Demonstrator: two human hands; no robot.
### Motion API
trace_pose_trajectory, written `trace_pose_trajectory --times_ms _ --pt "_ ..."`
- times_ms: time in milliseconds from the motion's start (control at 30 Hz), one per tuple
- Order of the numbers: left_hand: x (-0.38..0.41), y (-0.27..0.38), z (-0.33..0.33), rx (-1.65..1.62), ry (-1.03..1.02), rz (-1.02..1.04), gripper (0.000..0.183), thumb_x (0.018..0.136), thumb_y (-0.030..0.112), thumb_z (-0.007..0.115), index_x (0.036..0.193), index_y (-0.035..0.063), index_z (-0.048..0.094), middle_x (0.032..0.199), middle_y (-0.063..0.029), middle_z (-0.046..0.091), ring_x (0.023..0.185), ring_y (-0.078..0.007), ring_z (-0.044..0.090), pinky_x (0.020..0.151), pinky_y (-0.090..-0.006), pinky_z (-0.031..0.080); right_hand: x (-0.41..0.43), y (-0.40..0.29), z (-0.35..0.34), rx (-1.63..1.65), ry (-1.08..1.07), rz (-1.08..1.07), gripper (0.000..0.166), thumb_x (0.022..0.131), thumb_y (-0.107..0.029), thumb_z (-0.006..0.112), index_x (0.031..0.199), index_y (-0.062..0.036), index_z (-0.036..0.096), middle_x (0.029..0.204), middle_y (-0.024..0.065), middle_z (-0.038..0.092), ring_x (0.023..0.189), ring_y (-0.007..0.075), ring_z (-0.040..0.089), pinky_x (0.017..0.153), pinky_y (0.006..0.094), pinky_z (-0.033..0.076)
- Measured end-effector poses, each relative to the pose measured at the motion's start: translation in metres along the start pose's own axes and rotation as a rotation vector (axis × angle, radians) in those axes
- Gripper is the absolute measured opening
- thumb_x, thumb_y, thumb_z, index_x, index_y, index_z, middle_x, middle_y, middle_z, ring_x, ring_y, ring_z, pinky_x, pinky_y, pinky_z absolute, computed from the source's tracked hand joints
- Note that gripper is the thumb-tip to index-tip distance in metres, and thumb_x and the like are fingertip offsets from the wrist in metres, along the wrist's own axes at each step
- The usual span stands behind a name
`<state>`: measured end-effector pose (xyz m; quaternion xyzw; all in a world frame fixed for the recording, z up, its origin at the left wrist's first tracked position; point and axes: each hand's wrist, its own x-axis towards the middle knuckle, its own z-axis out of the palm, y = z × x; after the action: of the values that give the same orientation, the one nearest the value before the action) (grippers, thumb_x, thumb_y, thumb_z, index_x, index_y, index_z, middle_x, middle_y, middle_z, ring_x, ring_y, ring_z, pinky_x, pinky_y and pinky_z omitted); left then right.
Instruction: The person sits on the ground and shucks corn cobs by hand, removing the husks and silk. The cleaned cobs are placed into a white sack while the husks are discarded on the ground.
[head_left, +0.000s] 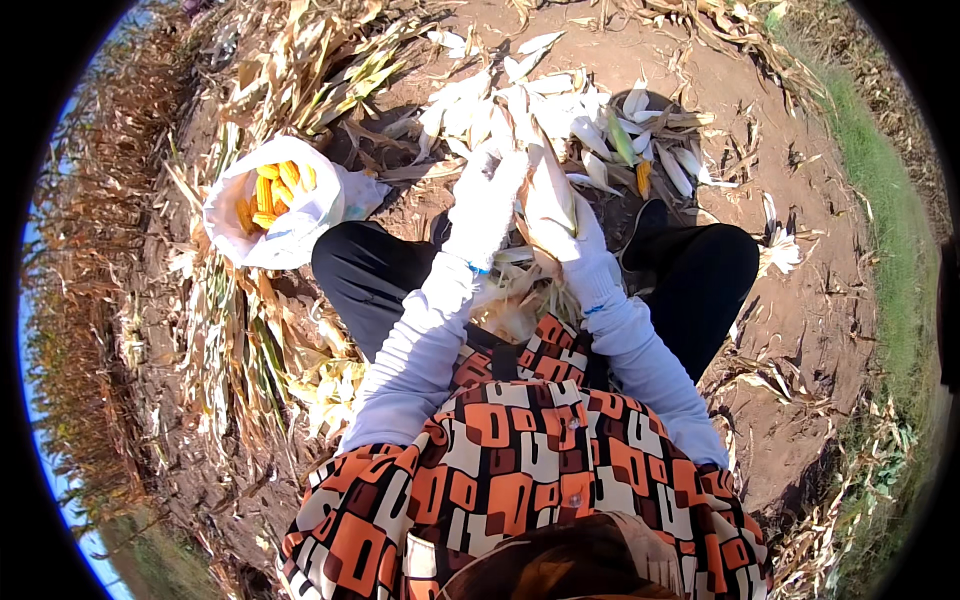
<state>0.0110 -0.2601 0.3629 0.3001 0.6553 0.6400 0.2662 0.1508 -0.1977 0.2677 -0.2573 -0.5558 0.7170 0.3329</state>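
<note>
An ear of corn in its pale husk (551, 191) points away from me between my hands. My right hand (587, 238), in a white knit glove, grips it around the lower end. My left hand (486, 199), gloved the same way, is at the left side of the ear with its fingertips by the husk leaves. Glare on the white glove hides whether those fingers pinch a leaf. Beyond my hands lies a heap of pale husked ears and loose husks (592, 133). A bare yellow cob tip (643, 178) shows at the heap's right.
At my left knee an open white sack (327, 196) holds several yellow corn cobs (264, 193). Dry corn stalks (255, 360) lie along my left. My bent legs (701, 274) frame the heap. Loose husks (780, 247) and a grass strip (877, 195) are on the right.
</note>
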Motion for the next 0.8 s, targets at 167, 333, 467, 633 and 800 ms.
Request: trace_pose_trajectory --times_ms 167,333,467,633,800 --pt "-0.01 -0.013 0.0 -0.189 0.049 0.016 0.02 0.095 0.016 0.069 0.107 -0.0007 0.067 0.088 0.0003 0.066 0.076 -0.0071 0.056 0.069 -0.0246 0.047 -0.02 -0.003 0.012 -0.406 0.024 -0.204 0.071 0.082 -0.023 0.085 0.14 -0.0021 0.05 0.124 0.0156 0.066 0.112 0.0232 0.066 0.097 0.0347 0.053" --pt "-0.018 -0.001 -0.017 0.062 -0.048 0.093 0.018 0.093 0.016 0.067 0.082 0.0018 0.064 0.072 -0.0012 0.06 0.067 -0.0086 0.048 0.061 -0.0272 0.042 -0.028 -0.008 0.01 -0.517 0.071 -0.315 0.077 0.078 -0.023 0.087 0.143 -0.0053 0.049 0.127 0.0152 0.063 0.117 0.0264 0.064 0.099 0.037 0.052" --pt "-0.015 -0.002 -0.024 0.385 -0.001 0.19 0.021 0.091 0.017 0.068 0.078 0.0026 0.06 0.066 -0.0032 0.052 0.062 -0.0126 0.047 0.059 -0.0309 0.042 -0.034 -0.023 0.012 -0.722 0.08 -0.339 0.077 0.078 -0.025 0.087 0.143 -0.0081 0.05 0.13 0.0156 0.061 0.12 0.029 0.062 0.097 0.0384 0.052" --pt "-0.011 -0.03 -0.018 0.045 -0.003 0.086 0.018 0.095 0.016 0.064 0.104 0.0006 0.067 0.085 -0.0022 0.066 0.074 -0.0084 0.058 0.068 -0.0251 0.049 -0.028 -0.016 0.012 -0.523 0.042 -0.333 0.07 0.084 -0.03 0.082 0.142 -0.0082 0.05 0.122 0.0147 0.064 0.111 0.0285 0.065 0.093 0.0385 0.053" --pt "-0.013 -0.039 0.003 -0.798 -0.054 -0.344 0.02 0.1 0.015 0.052 0.109 0.0035 0.066 0.094 -0.003 0.067 0.084 -0.015 0.064 0.074 -0.0285 0.053 -0.03 -0.004 -0.001 0.802 -0.26 0.278 0.053 0.104 -0.036 0.058 0.144 -0.0021 0.05 0.118 0.0094 0.068 0.1 0.0192 0.069 0.086 0.0334 0.058"
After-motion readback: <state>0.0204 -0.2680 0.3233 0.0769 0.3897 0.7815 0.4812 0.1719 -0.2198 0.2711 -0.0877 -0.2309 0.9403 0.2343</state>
